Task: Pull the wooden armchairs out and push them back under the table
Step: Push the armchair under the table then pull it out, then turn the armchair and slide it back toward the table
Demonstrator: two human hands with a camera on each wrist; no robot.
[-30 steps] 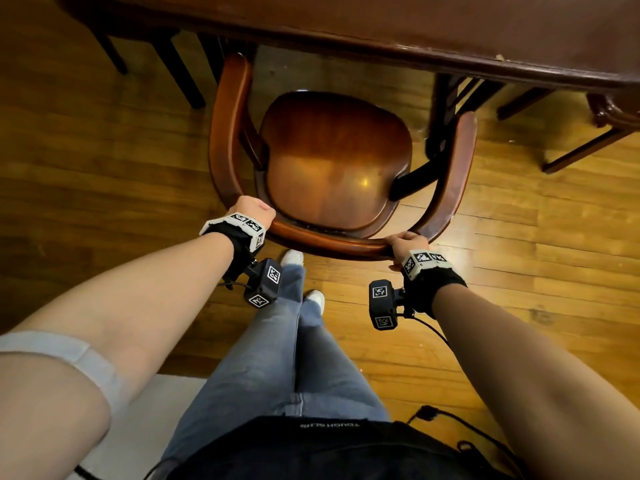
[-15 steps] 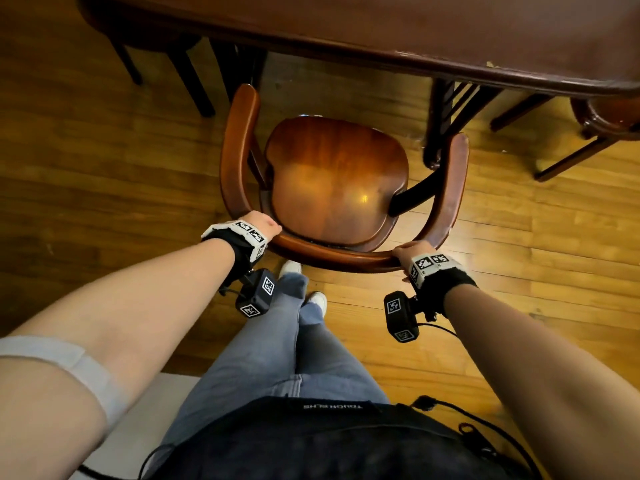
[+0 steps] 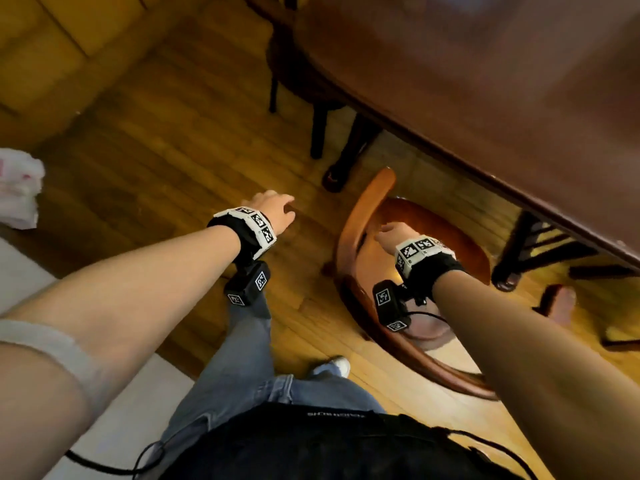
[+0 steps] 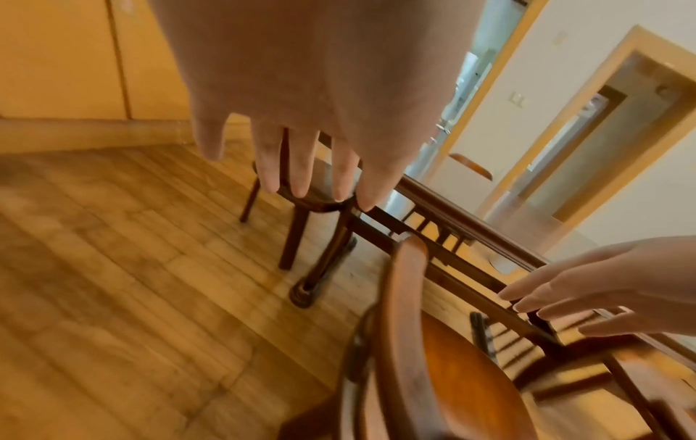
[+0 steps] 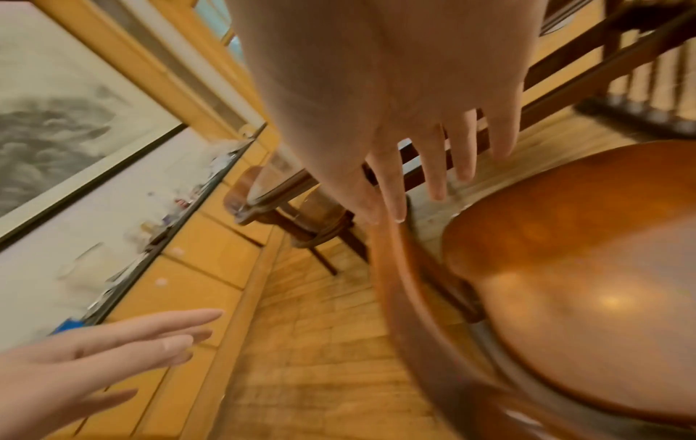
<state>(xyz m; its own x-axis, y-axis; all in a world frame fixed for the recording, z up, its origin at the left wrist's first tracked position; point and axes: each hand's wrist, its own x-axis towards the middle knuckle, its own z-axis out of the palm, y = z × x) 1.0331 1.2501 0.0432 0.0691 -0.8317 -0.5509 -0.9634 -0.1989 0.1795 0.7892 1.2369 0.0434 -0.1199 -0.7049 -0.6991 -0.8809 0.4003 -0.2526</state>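
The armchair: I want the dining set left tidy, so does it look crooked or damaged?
Nothing looks damaged. The armchair stands partly under the table, both hands off it. Motion blur hides whether it sits square.

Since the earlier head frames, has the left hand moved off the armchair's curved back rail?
Yes. The left hand is off the armchair, open over the floor to the rail's left. The right hand is off it too, open above the seat.

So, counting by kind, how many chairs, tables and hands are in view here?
Chairs: 3 (near armchair, dark chair, chair arm at the right)
Table: 1
Hands: 2 (left hand, right hand)
Total: 6
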